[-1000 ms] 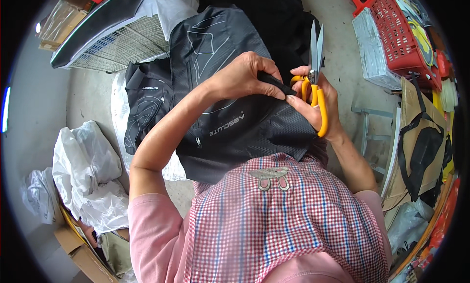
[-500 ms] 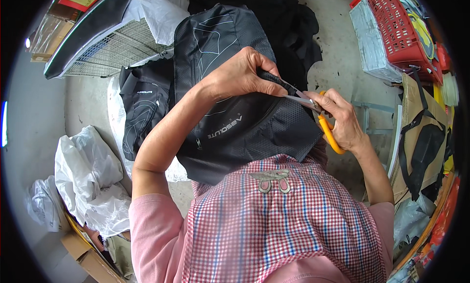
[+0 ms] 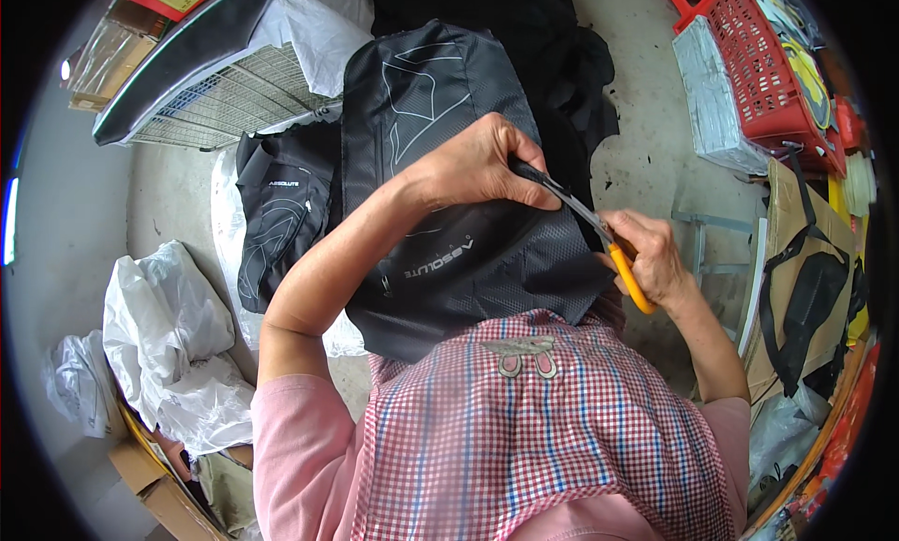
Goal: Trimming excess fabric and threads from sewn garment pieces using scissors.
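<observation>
A black textured fabric panel (image 3: 487,270) with white curved lines and printed lettering is spread over my lap. My left hand (image 3: 487,167) pinches a dark fold or strip at the panel's right edge between thumb and fingers. My right hand (image 3: 651,255) is closed round the yellow-orange handles of a pair of scissors (image 3: 634,281). The blades point up and left to that strip, close to my left fingertips, and lie nearly together. Whether fabric is between them is hard to see. A second black printed piece (image 3: 281,213) lies just left of the panel.
More black fabric (image 3: 552,54) is heaped beyond the panel. A wire-mesh rack (image 3: 234,96) stands at the far left, white plastic bags (image 3: 164,344) at the left. On the right are a red plastic basket (image 3: 754,82) and a cardboard sheet (image 3: 805,279) with a black strap.
The scissor blades have come together from a wider gap. My left hand has moved slightly right and nearer to me. The view has shifted a little.
</observation>
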A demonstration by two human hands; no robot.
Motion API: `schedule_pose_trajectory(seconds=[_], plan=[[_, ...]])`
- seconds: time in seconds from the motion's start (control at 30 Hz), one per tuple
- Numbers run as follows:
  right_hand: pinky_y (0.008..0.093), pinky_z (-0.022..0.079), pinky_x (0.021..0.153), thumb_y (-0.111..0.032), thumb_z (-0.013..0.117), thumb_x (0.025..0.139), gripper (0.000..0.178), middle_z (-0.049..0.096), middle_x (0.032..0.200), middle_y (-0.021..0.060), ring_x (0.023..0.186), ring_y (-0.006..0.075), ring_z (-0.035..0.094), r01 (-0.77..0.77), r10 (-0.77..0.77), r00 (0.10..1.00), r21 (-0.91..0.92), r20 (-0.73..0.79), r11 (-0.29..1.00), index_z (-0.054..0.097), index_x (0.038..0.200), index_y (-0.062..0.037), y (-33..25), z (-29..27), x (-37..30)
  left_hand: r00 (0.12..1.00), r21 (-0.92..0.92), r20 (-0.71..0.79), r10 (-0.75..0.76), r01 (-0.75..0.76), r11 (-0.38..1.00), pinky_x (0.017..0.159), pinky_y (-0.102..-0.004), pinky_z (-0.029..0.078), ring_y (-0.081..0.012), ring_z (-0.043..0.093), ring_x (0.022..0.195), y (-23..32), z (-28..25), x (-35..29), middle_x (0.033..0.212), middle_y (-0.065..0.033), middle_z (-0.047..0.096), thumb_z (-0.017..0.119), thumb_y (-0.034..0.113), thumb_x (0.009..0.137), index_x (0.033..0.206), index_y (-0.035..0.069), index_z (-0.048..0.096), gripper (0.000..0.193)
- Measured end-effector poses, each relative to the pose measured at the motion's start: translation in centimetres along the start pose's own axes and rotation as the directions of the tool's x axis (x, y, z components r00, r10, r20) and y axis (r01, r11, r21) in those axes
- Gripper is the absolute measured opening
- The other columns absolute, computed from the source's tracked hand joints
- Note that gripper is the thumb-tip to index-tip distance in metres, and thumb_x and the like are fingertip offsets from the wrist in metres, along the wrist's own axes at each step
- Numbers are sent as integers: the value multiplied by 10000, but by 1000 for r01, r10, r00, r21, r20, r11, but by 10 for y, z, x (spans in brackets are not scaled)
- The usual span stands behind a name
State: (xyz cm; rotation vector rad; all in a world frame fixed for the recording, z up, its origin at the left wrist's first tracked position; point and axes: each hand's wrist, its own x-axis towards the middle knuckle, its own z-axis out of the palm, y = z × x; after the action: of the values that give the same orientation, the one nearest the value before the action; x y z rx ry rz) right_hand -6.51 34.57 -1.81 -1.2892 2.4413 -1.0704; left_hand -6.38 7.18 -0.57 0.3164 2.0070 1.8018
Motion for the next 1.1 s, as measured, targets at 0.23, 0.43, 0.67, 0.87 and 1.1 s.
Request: schedule_pose_trajectory(seconds=[0.23, 0.43, 0.67, 0.87, 1.1], plan=[[270, 378, 481, -50, 702, 741, 329, 590, 741, 70, 509, 152, 450, -72, 75, 997, 128, -20, 989, 599, 1049, 2, 12, 10, -19, 1000, 36, 22, 16, -17, 999, 520, -177, 408, -58, 459, 506, -4, 5, 8, 600, 31, 591, 803, 132, 719, 722, 32, 717, 132], [276, 410, 556, -184, 598, 861, 281, 587, 749, 56, 559, 144, 482, -304, 377, 909, 337, -179, 891, 576, 1093, -26, 24, -7, -15, 649, 655, 83, 756, -607, 450, 597, -207, 440, -85, 534, 623, 43, -34, 43, 775, -20, 641, 769, 127, 750, 743, 39, 689, 119], [294, 455, 777, -318, 451, 952, 374, 621, 958, 92, 839, 168, 582, 23, 339, 861, 694, -379, 719, 545, 1178, -35, 70, -6, -21, 474, 348, -585, 657, -585, 732, 454, -175, 292, -57, 372, 504, 205, -55, 38, 622, 37, 459, 619, 140, 884, 775, 58, 544, 156], [318, 464, 856, -315, 430, 953, 404, 628, 1070, 115, 962, 211, 598, 282, 555, 556, 769, -618, 574, 532, 1227, -37, 53, -15, -10, 436, 93, -781, 447, -626, 774, 754, -207, 425, -92, 554, 828, 152, -38, 8, 891, -37, 629, 662, 131, 857, 929, 39, 646, 118], [240, 441, 729, -189, 493, 936, 325, 598, 975, 70, 796, 125, 559, 167, 499, 836, 972, -228, 164, 504, 1233, -56, -33, -8, 11, 257, -58, -966, 33, -339, 939, 627, -182, 346, -48, 392, 669, -23, 21, -111, 749, 21, 467, 615, 202, 907, 819, 93, 504, 179]])
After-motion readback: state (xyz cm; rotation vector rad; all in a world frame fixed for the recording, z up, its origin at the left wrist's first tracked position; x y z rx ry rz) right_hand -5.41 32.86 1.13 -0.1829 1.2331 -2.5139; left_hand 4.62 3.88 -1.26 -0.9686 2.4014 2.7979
